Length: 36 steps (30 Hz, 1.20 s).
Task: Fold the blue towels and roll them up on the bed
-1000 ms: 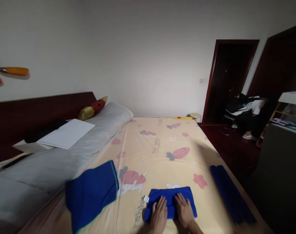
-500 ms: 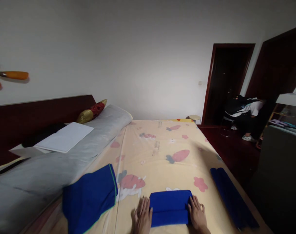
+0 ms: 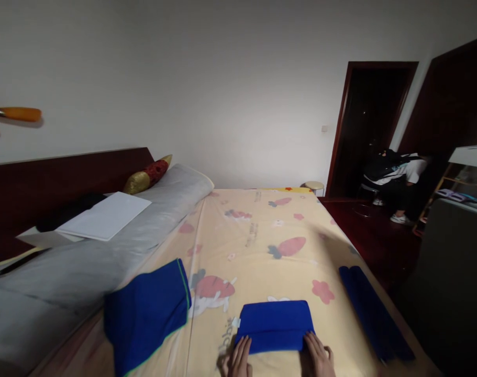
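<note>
A small folded blue cloth (image 3: 275,324) lies on the yellow patterned bedsheet (image 3: 257,235) at the near edge of the bed. My left hand (image 3: 238,358) rests flat at the cloth's near left corner, fingers stretched out and touching its edge. At the near right corner my right hand (image 3: 319,358) lies the same way, fingers extended onto the cloth's edge. Neither hand grips anything. Both wrists run off the bottom of the view.
A larger blue cloth with green trim (image 3: 146,314) lies to the left, a long dark blue folded strip (image 3: 372,311) at the bed's right edge. A grey bolster (image 3: 89,262) with white paper (image 3: 104,214) runs along the headboard. A person (image 3: 395,180) sits by the doorway, far right.
My hands slid from on top of the cloth out to its sides, then back to its near corners. The cloth now lies neatly folded and flat.
</note>
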Tool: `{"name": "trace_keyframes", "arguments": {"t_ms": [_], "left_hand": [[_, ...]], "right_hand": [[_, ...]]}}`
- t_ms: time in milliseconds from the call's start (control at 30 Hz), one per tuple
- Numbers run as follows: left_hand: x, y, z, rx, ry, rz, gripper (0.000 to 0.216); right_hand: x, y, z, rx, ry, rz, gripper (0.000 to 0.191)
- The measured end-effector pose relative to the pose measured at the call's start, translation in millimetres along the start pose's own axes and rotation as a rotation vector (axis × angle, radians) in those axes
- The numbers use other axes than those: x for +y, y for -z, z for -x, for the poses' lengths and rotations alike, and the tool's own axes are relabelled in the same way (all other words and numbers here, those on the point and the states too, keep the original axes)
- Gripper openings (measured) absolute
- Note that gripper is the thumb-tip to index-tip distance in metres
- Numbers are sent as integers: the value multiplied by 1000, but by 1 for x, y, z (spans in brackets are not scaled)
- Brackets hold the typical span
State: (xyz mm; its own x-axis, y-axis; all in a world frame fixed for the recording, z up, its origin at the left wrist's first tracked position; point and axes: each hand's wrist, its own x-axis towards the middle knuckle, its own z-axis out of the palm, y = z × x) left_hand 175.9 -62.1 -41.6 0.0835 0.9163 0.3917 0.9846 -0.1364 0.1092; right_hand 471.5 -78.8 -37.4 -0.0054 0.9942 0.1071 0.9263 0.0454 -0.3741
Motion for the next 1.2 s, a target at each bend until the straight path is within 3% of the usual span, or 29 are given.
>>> {"name": "trace_keyframes", "arguments": {"t_ms": [133,233,500,633,733,900,1067,1200], "left_hand": [[-3,28,-40,-273,27,26,58],[5,45,-71,-440,54,42,59],[61,31,-113,-579,-106,130,62],[64,33,-120,-635,-129,155,60],[42,39,-123,-631,-83,102,60],[4,44,-123,-569,127,-50,54],[1,43,-120,-448,138,-67,51],[-1,29,-100,-376,116,-9,54]], "right_hand": [[-22,40,-27,-24,-27,32,43],[-31,57,-51,-112,-35,44,48],[-82,37,-95,-211,80,-31,56],[-90,34,-104,-221,100,-63,53],[-68,35,-108,-198,58,-59,57],[-25,33,-108,-130,-70,-21,55],[-20,29,-102,-94,-77,-15,57],[-13,11,-85,-28,-32,-7,53]]}}
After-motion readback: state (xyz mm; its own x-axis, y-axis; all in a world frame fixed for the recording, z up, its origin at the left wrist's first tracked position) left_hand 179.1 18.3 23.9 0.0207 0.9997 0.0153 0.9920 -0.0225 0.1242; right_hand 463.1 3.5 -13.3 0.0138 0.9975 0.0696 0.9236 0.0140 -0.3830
